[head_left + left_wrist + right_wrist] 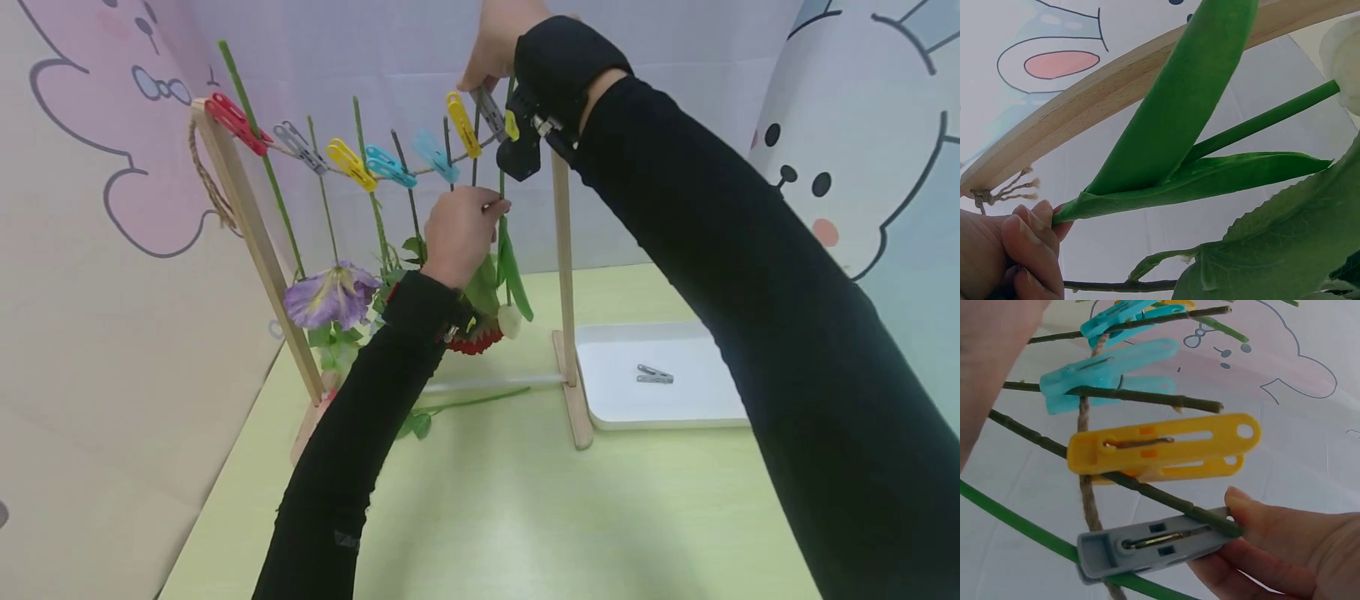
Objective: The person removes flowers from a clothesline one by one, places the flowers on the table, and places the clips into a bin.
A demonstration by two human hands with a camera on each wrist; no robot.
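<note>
Left grip (459, 232): pinching a green stem (1022, 515) below the rope (1090, 507), just beside the base of the long leaves (1169, 119).
Right grip (504, 40): thumb and fingers pinching the handle end of a gray clothespin (1154, 547), above the rope.
Gray clothespin: jaw end at the rope, across the green stem; impossible to tell whether clamped.
White flower (509, 322): on the green stem, hanging head down well below the rope.
Yellow clothespin (462, 125): on the rope, next to the gray one, with a dark stem (1029, 430) crossing in front of the latter.
Other clothespins: red (237, 123), gray, yellow and two blue, spaced along the rope toward its left end.
Purple flower (332, 297): upside down, below the left part of the rope.
Red flower (477, 340): below the rope, partly hidden by the left wrist.
Wooden frame (565, 267): carrying the rope between two posts.
Loose stem (483, 401): lying on the surface (600, 508), below the rope.
White tray (611, 400): right of the rope and lower, holding one small gray clip (655, 377).
</note>
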